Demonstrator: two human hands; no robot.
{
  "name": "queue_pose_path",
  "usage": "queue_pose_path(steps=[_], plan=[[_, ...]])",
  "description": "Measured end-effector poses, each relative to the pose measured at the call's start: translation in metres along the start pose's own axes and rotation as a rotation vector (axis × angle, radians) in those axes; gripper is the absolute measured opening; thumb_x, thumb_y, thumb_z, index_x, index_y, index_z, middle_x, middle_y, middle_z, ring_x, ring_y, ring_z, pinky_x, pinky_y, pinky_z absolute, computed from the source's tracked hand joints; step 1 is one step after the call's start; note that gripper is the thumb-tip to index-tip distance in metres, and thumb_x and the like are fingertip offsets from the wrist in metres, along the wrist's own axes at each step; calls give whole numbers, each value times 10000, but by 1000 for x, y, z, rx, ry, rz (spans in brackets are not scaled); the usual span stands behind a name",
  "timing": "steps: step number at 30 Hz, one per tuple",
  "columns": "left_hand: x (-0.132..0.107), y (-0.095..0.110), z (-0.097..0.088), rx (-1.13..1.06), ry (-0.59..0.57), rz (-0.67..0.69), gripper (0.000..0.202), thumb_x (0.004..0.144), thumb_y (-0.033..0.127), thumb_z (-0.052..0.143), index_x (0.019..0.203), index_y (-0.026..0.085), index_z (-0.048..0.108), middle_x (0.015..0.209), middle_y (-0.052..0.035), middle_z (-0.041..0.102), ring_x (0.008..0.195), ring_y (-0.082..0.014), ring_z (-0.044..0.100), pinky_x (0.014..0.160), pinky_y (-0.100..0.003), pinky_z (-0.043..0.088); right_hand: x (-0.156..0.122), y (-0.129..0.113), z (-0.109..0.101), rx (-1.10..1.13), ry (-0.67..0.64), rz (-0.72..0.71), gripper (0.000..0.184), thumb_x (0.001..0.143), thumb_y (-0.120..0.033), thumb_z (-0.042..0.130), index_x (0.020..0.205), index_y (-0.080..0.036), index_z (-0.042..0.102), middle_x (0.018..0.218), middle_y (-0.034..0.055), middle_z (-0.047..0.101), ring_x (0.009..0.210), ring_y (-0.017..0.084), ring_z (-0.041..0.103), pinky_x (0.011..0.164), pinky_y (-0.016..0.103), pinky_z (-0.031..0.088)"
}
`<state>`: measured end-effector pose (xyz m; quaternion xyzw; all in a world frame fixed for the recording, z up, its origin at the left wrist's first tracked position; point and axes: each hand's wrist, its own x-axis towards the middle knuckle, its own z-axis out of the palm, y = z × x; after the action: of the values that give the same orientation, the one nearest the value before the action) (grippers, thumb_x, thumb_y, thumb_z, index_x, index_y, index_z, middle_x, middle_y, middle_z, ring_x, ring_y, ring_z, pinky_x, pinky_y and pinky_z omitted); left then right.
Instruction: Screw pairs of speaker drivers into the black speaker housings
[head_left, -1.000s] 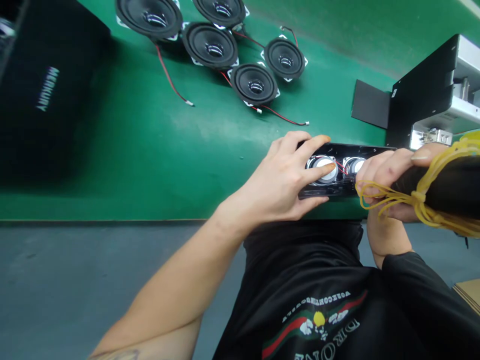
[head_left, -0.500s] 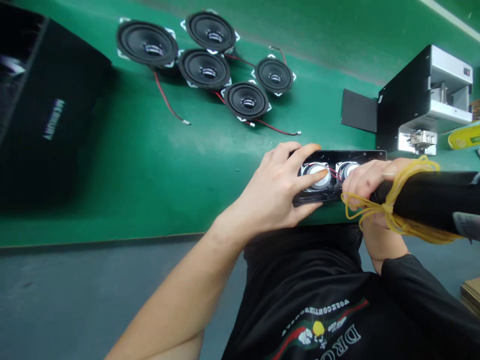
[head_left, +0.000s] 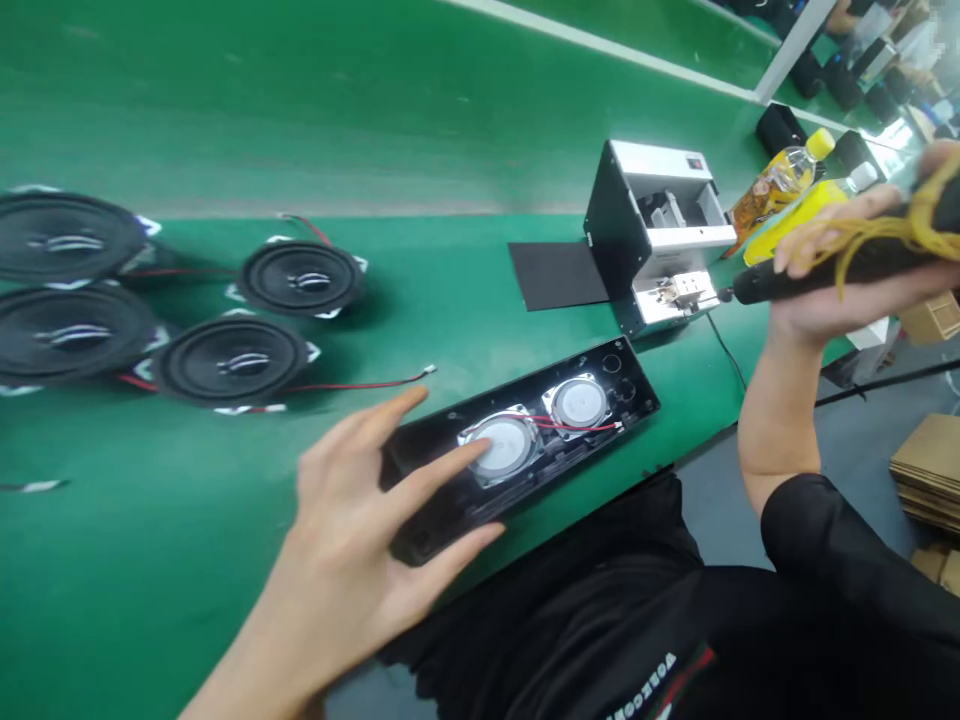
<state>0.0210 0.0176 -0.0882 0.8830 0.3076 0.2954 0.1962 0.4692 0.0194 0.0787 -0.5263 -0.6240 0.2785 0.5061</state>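
There's a long, black, rectangular plastic housing (head_left: pixel 551 456) lying slantwise on the green desk (head_left: pixel 465 345), open side up, with two round, silver-backed speakers fixed in it: the larger one (head_left: pixel 504 452) and the smaller one (head_left: pixel 580 405). The hands are well apart. The left hand (head_left: pixel 349 540) is spread wide across the housing's left end, index fingertip over the larger speaker, though I can't tell whether it presses. The right hand (head_left: pixel 825 312) is closed round a black, cylindrical driver (head_left: pixel 874 265) wrapped in yellow bands, its tip near the front of a boxy black-and-silver metal machine (head_left: pixel 667 237). That machine stands just past the housing's far right corner, with one flat black sheet (head_left: pixel 559 275) at its left side and two plastic bottles (head_left: pixel 776 190) behind, crowding that end. Only a narrow green strip separates the housing from the near edge; more green surface shows beyond it. Off to the left, four black, round cone speakers (head_left: pixel 300 280) sit close together, two cut off by the view, trailing a red-and-black wire (head_left: pixel 360 385) towards the housing.
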Motion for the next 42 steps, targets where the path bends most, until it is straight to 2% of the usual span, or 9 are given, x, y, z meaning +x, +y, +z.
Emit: queue_pose_path(steps=[6,10,12,16,23,28,32,37,42], plan=[[-1,-6,-2,-42,-28,-47,1060,811,323,883,1699,677,425,1845,20,434,1467,-499,642,1151,-701,627,13,17,46,-52,182,-78,901,672,-1130,628,1115,-349,696,734,-10,551,594,218,620,602,386,561],[2,-4,-6,-25,-57,-57,1054,839,308,841,1702,706,386,1811,21,463,1424,-472,658,1141,-697,632,22,27,76,138,610,-273,807,797,-1092,494,1023,-330,638,645,-61,404,394,130,371,422,321,373],[3,-3,-7,-16,-68,-50,1063,849,290,832,1710,706,366,1815,20,453,1417,-469,656,1145,-700,626,24,30,84,200,697,-325,739,845,-1028,535,1035,-323,652,638,-59,405,381,122,352,383,310,315],[3,-2,-8,-6,-74,-52,1022,887,306,801,1715,705,355,1817,22,441,1417,-478,647,1144,-715,620,26,39,80,202,600,-376,788,771,-1037,671,1146,-346,713,646,-65,479,398,116,326,407,326,415],[4,0,-9,8,-70,-38,1052,889,260,819,1723,694,347,1769,-26,485,1425,-464,649,1158,-701,627,34,80,55,244,469,-338,960,718,-1206,387,978,-337,700,602,-75,366,397,124,265,509,378,566],[5,1,-9,12,-75,-27,998,943,269,795,1738,668,343,1758,-60,481,1434,-468,642,1153,-715,627,26,74,63,398,422,-433,661,912,-970,500,1026,-350,697,573,-82,418,349,125,278,468,352,529],[7,2,-6,49,-17,6,896,1024,319,759,1740,666,347,1683,-90,555,1375,-448,695,1088,-674,667,20,57,71,377,494,-304,668,849,-997,543,980,-348,631,625,-74,465,361,127,338,458,340,521],[5,-3,-6,63,-24,30,900,1024,325,789,1747,643,358,1707,-94,540,1415,-430,684,1104,-626,666,20,61,70,448,498,-349,617,881,-916,628,844,-301,652,683,-56,527,368,74,340,468,311,517],[3,-8,-7,51,-46,35,923,1007,315,806,1752,629,362,1728,-87,527,1434,-433,677,1114,-620,663,16,64,61,366,488,-420,753,808,-1049,614,1239,-445,740,790,-49,585,439,84,381,372,234,279]])
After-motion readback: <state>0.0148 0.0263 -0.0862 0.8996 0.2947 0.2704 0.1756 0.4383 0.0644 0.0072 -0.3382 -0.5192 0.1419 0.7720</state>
